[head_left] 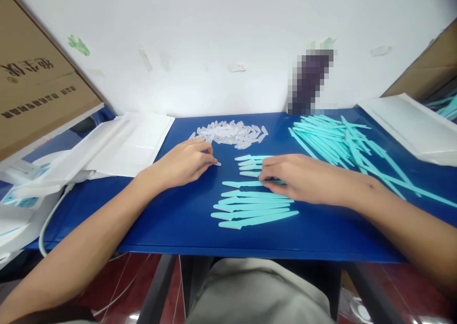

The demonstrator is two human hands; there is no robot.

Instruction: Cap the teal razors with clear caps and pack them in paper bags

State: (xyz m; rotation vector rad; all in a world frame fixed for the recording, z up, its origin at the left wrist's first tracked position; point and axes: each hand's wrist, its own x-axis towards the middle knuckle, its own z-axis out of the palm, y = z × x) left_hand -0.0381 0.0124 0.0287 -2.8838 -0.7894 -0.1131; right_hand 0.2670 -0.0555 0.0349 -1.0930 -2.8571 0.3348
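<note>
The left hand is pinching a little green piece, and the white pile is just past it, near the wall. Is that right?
Almost! The little piece in the left hand is white, not green; the head view shows it. The white pile is just past it, near the wall, as you said.

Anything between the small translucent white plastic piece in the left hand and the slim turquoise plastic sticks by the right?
Nothing visible: only blue tabletop separates the white piece in the left hand from the nearest turquoise sticks by the right hand. The white pile lies beyond.
</note>
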